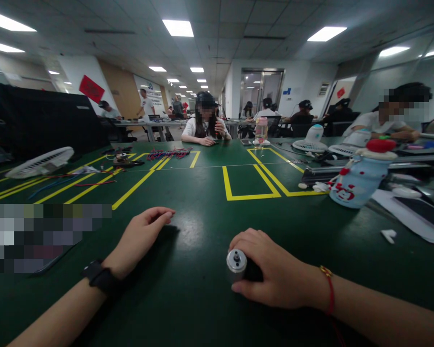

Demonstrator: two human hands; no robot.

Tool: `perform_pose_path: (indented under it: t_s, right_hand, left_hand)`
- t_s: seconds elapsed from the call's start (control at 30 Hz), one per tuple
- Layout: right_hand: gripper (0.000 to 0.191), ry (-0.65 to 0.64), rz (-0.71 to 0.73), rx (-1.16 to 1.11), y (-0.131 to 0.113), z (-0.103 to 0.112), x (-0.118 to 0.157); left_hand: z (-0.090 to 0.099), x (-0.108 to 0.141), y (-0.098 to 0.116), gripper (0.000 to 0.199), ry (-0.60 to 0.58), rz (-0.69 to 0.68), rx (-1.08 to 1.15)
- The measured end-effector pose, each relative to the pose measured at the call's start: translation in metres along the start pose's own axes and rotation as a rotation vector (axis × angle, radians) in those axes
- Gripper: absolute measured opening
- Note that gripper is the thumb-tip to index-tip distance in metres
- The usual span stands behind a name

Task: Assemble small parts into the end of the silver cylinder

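My right hand (271,272) is wrapped round a small metal cylinder that looks like an electric motor (236,261). The motor stands upright over the green table, its silver end with a short shaft facing up; my fingers cover part of its side. To the left, my left hand (142,238) hovers low over the table or rests on it, which I cannot tell. Its thumb and fingers are drawn together at the tips, and whatever is between them, if anything, is hidden. A black band is on the left wrist and a red cord on the right.
Yellow tape (253,197) marks the green table (202,299). On the right stand a light-blue bottle (359,180) and white earbuds (388,235). Wires (169,153) and a white fan (41,161) lie at the left. A person (204,123) sits opposite.
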State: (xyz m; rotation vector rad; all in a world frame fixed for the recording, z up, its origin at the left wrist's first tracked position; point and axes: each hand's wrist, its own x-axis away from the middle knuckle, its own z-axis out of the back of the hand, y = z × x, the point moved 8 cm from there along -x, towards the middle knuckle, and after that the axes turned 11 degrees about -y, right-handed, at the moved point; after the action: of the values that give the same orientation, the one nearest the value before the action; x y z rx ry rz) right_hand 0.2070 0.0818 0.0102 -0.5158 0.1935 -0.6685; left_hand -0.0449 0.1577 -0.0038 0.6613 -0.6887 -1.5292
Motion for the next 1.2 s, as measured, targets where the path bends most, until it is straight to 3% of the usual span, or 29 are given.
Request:
perform_pose_path:
  t_s: [0.6,0.7,0.9,1.0,1.2]
  right_hand:
    - [0.037,-0.006,0.007,0.009,0.0,-0.001,0.001]
    - [0.037,-0.002,0.011,0.009,-0.001,0.0,0.0]
    - [0.037,0.019,0.021,0.041,-0.003,-0.001,0.001]
    - [0.036,0.027,0.035,0.061,-0.004,-0.002,0.0]
    - [0.03,0.02,0.026,0.094,-0.002,-0.004,-0.002]
  left_hand:
    - [-0.016,0.005,0.011,0.032,-0.129,-0.088,-0.113]
    - [-0.028,0.012,0.028,0.028,-0.166,-0.187,-0.137]
    - [-0.066,0.043,0.087,0.019,-0.302,-0.405,-0.108]
    - [-0.076,0.06,0.112,0.019,-0.34,-0.507,-0.013]
    - [-0.079,0.071,0.127,0.012,-0.292,-0.554,0.003]
